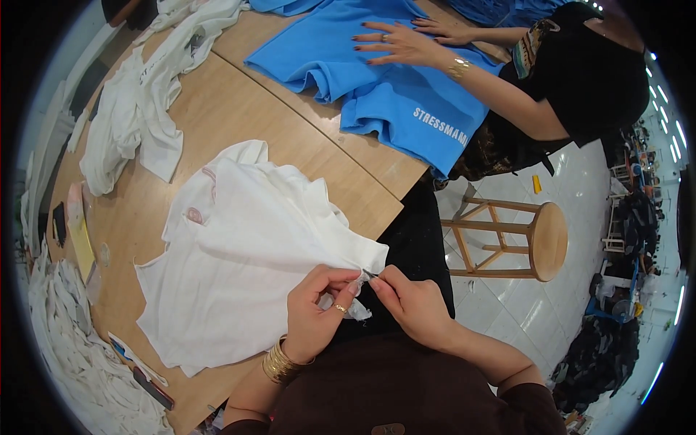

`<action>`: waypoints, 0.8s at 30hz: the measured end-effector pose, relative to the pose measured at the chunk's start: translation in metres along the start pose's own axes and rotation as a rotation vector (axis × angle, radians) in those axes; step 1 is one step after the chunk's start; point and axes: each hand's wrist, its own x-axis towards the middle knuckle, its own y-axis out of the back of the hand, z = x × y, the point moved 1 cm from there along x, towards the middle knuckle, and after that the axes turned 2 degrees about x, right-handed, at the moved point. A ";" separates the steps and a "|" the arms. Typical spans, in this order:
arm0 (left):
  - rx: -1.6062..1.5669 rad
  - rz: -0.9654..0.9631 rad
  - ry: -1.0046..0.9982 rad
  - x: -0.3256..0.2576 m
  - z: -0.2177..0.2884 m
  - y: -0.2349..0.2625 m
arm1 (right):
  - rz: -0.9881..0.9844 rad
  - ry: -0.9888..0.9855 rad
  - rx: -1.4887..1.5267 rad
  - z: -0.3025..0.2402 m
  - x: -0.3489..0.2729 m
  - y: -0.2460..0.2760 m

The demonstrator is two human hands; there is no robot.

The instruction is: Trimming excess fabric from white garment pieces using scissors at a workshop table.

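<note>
You are sitting at the big wooden table (239,109), and the white shirt (239,254) is lying spread in front of you, with its near corner hanging over the table edge toward your lap. You are working at this corner only, so I judge the work on this shirt is at a small finishing step, and the rest of the cloth is lying untouched. On your left a heap of white cloth (80,362) is piling up, and another white shirt (141,109) is lying crumpled further up the table; I cannot tell which of these are finished and which are waiting.

Across the table another person is smoothing a blue shirt (377,80) with both hands flat on it. This blue shirt is carrying a line of white printed letters near its lower hem, on the side toward the wooden stool (522,243).

Your left hand (315,312) is closing on the white corner, thumb and fingers pinching the cloth. Your right hand (413,301) is closed too, its fingertips pinching a small thin metal tool (370,275) just at the hem; the tool is too small to say what kind it is.

On your white shirt a small pinkish label (194,215) is showing at the neck. A yellow flat strip (82,246) is lying at the left table edge.
</note>
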 end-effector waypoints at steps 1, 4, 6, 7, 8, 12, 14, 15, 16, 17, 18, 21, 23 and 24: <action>-0.034 -0.009 0.025 0.000 0.000 0.000 | 0.007 -0.007 0.027 0.001 0.001 0.000; -0.057 -0.030 0.031 -0.001 0.001 0.001 | -0.008 -0.143 0.284 0.003 0.006 0.005; -0.056 -0.029 0.041 -0.001 0.000 0.002 | -0.106 -0.234 0.415 -0.002 0.005 0.014; -0.054 -0.027 0.051 -0.002 -0.001 0.002 | -0.206 -0.325 0.545 -0.003 0.003 0.016; -0.055 -0.026 0.052 -0.002 -0.002 0.002 | -0.207 -0.326 0.544 -0.004 0.002 0.017; -0.017 -0.012 0.029 -0.003 -0.003 0.001 | -0.344 -0.359 0.682 -0.005 -0.002 0.016; -0.004 -0.007 0.019 -0.002 -0.002 0.001 | -0.381 -0.376 0.678 -0.004 0.000 0.016; 0.012 -0.004 0.001 -0.002 -0.002 0.000 | -0.388 -0.382 0.668 -0.004 0.000 0.016; 0.028 -0.001 -0.017 -0.003 -0.001 0.000 | -0.395 -0.387 0.660 -0.005 0.000 0.017; 0.027 -0.001 -0.018 -0.003 0.000 0.000 | -0.394 -0.387 0.659 -0.005 0.000 0.017; 0.056 0.010 -0.038 -0.003 0.000 0.000 | -0.397 -0.390 0.660 -0.005 0.001 0.016; 0.150 0.022 -0.091 -0.002 0.004 0.000 | -0.401 -0.391 0.655 -0.003 0.002 0.016; 0.214 0.023 -0.126 -0.002 0.004 -0.001 | -0.402 -0.391 0.650 -0.003 0.002 0.016; 0.251 0.022 -0.146 -0.002 0.004 -0.001 | -0.409 -0.400 0.645 -0.004 0.004 0.017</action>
